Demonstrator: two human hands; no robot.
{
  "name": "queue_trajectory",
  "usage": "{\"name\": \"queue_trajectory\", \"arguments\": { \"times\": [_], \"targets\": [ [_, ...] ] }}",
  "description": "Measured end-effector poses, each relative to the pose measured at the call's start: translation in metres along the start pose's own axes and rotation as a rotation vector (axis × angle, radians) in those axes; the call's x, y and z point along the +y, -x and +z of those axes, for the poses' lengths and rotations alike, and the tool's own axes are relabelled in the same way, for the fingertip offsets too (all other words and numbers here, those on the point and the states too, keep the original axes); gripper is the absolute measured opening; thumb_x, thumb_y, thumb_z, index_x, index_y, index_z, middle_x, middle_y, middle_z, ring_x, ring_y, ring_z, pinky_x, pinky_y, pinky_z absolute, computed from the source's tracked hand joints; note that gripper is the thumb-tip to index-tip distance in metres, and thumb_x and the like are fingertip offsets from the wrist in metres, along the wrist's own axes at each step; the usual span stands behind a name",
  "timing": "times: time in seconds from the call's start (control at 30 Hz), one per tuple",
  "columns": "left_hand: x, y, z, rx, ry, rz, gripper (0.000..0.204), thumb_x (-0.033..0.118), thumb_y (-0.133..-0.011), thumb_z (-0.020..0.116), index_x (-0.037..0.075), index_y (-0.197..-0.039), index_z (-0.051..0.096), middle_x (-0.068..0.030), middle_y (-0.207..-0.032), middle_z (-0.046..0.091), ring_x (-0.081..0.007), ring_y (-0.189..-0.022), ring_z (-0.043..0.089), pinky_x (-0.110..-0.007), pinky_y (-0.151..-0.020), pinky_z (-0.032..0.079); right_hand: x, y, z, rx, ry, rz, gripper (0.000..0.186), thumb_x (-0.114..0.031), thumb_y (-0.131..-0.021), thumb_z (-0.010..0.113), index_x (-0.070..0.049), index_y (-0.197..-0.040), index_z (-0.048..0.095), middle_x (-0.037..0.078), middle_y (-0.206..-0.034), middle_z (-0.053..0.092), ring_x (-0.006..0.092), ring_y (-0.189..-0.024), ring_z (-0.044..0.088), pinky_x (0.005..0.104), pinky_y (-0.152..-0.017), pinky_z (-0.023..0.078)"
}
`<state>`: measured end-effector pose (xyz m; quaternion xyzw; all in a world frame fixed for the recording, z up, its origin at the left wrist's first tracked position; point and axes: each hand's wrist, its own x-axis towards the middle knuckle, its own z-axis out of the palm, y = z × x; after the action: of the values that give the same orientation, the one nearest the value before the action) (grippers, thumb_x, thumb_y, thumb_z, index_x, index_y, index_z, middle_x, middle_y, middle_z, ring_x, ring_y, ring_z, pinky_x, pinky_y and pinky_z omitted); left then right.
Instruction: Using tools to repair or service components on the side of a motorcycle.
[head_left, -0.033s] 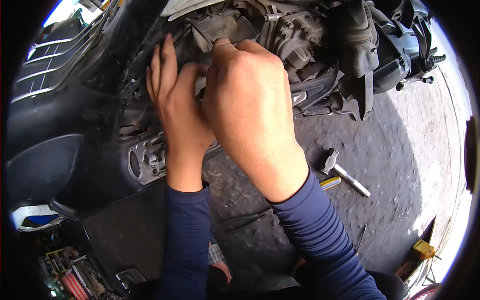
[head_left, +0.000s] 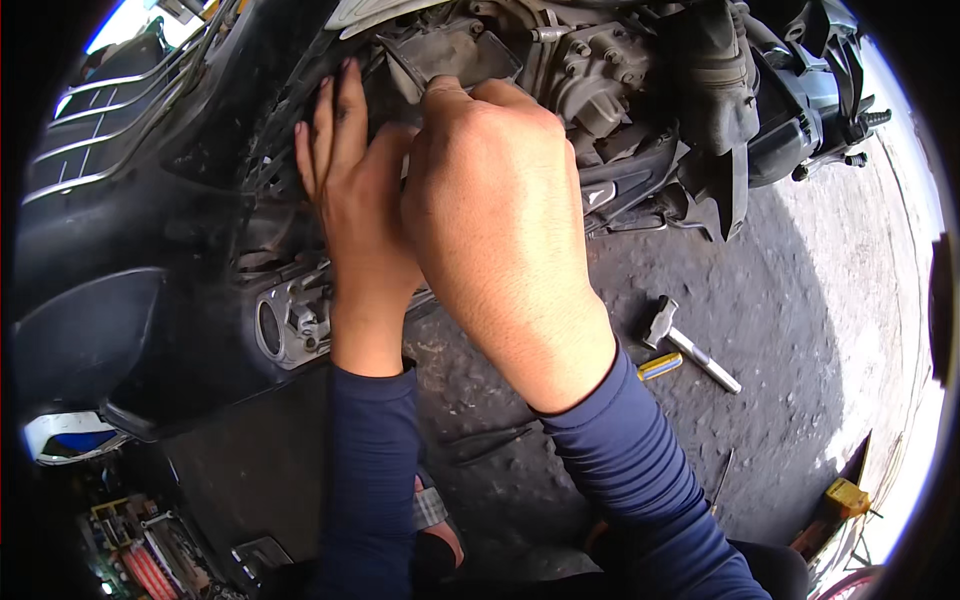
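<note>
In the head view, the right hand [head_left: 500, 190] is being held curled over the exposed engine parts [head_left: 600, 75], beside a black body panel [head_left: 180, 270]; its fingertips are being hidden, so its hold cannot be told. The left hand [head_left: 365, 200] is being partly overlapped by it, fingers extended, thumb hidden, its hold likewise not being shown.

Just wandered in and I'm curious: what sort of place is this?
Probably a motorbike repair spot: exposed engine parts, a hammer and a yellow-and-blue tool handle on the dark floor.
</note>
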<state>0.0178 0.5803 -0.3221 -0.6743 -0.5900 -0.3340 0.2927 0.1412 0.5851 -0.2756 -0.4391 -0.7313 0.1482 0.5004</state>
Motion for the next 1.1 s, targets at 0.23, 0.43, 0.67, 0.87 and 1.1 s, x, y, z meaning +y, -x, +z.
{"name": "queue_trajectory", "arguments": {
  "times": [0.23,0.43,0.67,0.87,1.1],
  "targets": [
    [0.054,-0.049,-0.065,-0.267,-0.088,-0.389,0.027,0.011,-0.087,0.063,0.005,-0.110,0.075,-0.0159,-0.110,0.074,-0.0290,-0.119,0.065,-0.038,-0.099,0.052,-0.054,0.002,0.024,-0.086,0.351,0.035,0.022,-0.008,-0.088,0.062,0.006,-0.105,0.065,0.018,-0.096,0.064,0.0285,-0.091,0.067,0.0368,-0.070,0.059],
    [0.003,-0.006,0.010,-0.015,0.069,-0.071,0.032,0.026,-0.093,0.063,0.012,-0.120,0.074,-0.0071,-0.147,0.060,-0.0293,-0.137,0.049,-0.051,-0.113,0.028,-0.022,0.008,0.028,0.046,0.081,-0.035,0.027,-0.006,-0.085,0.062,0.015,-0.103,0.059,0.030,-0.093,0.065,0.0436,-0.072,0.072,0.0458,-0.064,0.061],
    [-0.014,-0.012,-0.002,0.023,0.149,0.027,0.014,0.016,-0.077,0.076,0.009,-0.076,0.064,-0.0120,-0.152,0.056,-0.0378,-0.132,0.052,-0.049,-0.110,0.035,0.072,0.000,0.026,-0.128,0.157,-0.173,0.051,-0.009,-0.086,0.064,-0.004,-0.135,0.048,0.019,-0.087,0.070,0.0403,-0.070,0.070,0.0493,-0.058,0.055],
    [0.005,-0.013,0.001,-0.014,0.129,-0.006,0.014,0.014,-0.077,0.076,0.009,-0.082,0.064,-0.0201,-0.157,0.048,-0.0441,-0.138,0.043,-0.055,-0.115,0.028,0.050,0.021,0.009,0.059,-0.041,-0.028,0.034,0.002,-0.091,0.066,0.001,-0.125,0.066,0.021,-0.081,0.068,0.0399,-0.068,0.067,0.0428,-0.060,0.052],
    [0.032,-0.019,-0.009,-0.087,0.216,-0.073,0.011,0.010,-0.085,0.073,0.005,-0.085,0.064,-0.0222,-0.156,0.048,-0.0497,-0.142,0.040,-0.057,-0.122,0.025,0.044,0.021,-0.011,0.004,-0.129,0.062,0.036,0.006,-0.089,0.064,0.006,-0.125,0.066,0.024,-0.084,0.068,0.0402,-0.071,0.069,0.0398,-0.063,0.054]
  ]
}}
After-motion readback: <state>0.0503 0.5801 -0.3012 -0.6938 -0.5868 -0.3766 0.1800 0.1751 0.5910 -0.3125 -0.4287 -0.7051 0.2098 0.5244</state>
